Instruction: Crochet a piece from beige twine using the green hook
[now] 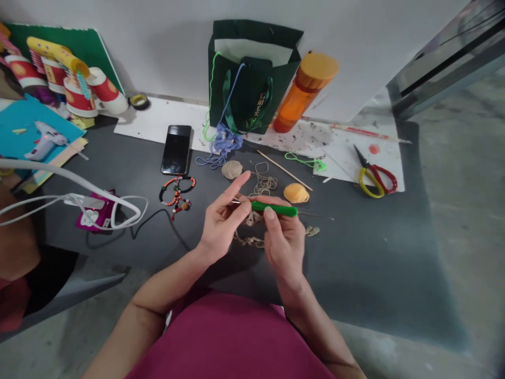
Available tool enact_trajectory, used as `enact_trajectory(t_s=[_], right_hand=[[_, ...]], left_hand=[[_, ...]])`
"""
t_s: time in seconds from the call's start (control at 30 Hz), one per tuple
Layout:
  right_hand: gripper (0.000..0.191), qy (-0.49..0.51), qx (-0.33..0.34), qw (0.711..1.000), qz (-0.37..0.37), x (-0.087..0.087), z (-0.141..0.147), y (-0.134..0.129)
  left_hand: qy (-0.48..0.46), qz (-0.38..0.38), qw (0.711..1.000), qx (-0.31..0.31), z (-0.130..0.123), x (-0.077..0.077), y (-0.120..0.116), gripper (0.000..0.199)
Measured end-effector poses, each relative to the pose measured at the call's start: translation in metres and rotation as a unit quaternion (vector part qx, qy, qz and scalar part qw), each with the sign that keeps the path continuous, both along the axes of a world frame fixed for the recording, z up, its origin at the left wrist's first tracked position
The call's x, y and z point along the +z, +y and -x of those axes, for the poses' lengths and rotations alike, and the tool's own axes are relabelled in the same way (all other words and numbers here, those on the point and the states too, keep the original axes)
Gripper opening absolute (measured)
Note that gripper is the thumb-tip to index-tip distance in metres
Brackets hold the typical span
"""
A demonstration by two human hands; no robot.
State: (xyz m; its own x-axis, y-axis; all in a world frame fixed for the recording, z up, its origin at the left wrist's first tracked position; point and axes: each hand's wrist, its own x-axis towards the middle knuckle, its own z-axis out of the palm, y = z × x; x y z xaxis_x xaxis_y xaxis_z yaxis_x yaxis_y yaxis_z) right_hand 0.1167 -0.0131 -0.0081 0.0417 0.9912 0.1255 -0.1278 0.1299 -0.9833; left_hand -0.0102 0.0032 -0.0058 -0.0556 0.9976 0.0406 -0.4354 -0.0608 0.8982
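Over the dark table, my right hand (286, 242) grips the green handle of a crochet hook (278, 209), thumb pressed on its side. The hook's metal tip reaches into my left hand (221, 223), whose thumb pinches beige crochet work with the index finger stretched out. Part of that crochet work (252, 218) hangs between the hands; the stitches at the hook are hidden by fingers. Just beyond lie a ball of beige yarn (232, 169) and a loose tangle of beige strand (265, 181). A yellow-orange ball (295, 193) sits past my right hand.
A dark green paper bag (252, 100), an orange bottle (302, 95) and blue yarn (225, 143) stand or lie at the back. Scissors (374, 179) are on the right. A phone (176, 149), beaded bracelets (176, 192) and a pink power socket with cables (94, 213) are left.
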Motion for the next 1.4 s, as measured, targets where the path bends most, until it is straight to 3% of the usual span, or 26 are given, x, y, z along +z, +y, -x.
enact_trajectory(t_s=[0.17, 0.33, 0.43, 0.53, 0.6, 0.67, 0.83, 0.93, 1.27, 1.4], right_hand=[[0.015, 0.052, -0.049, 0.997, 0.024, -0.021, 0.010, 0.006], [0.016, 0.074, -0.078, 0.994, -0.002, -0.017, 0.005, 0.009], [0.014, 0.000, -0.052, 0.997, -0.048, -0.012, -0.001, 0.010], [0.019, -0.112, -0.070, 0.980, -0.152, -0.010, -0.002, 0.009], [0.026, -0.126, -0.101, 0.965, -0.206, -0.011, 0.001, 0.009], [0.027, -0.080, -0.130, 0.967, -0.203, -0.013, 0.006, 0.008], [0.007, 0.131, -0.111, 0.984, -0.039, -0.017, 0.010, 0.011], [0.010, 0.181, -0.065, 0.981, 0.027, -0.016, 0.005, 0.013], [0.010, 0.082, -0.027, 0.995, -0.050, -0.010, -0.018, 0.018], [0.007, -0.003, -0.018, 0.990, -0.142, -0.007, -0.025, 0.016]], left_hand=[[-0.037, 0.074, 0.996, -0.015, 0.002, 0.003, -0.003, 0.077], [-0.102, 0.140, 0.981, -0.088, 0.006, 0.008, 0.001, 0.111], [-0.108, 0.147, 0.980, -0.073, 0.005, 0.010, 0.001, 0.123], [-0.096, 0.138, 0.985, -0.036, 0.002, 0.010, -0.001, 0.130], [-0.100, 0.137, 0.985, -0.028, 0.000, 0.009, -0.002, 0.130], [-0.116, 0.145, 0.981, -0.049, -0.001, 0.008, -0.002, 0.126], [-0.138, 0.184, 0.968, -0.100, 0.001, 0.009, -0.002, 0.106], [-0.150, 0.207, 0.959, -0.125, 0.004, 0.012, 0.000, 0.095], [-0.155, 0.241, 0.947, -0.147, 0.012, 0.013, 0.003, 0.070], [-0.116, 0.224, 0.961, -0.116, 0.010, 0.010, 0.004, 0.071]])
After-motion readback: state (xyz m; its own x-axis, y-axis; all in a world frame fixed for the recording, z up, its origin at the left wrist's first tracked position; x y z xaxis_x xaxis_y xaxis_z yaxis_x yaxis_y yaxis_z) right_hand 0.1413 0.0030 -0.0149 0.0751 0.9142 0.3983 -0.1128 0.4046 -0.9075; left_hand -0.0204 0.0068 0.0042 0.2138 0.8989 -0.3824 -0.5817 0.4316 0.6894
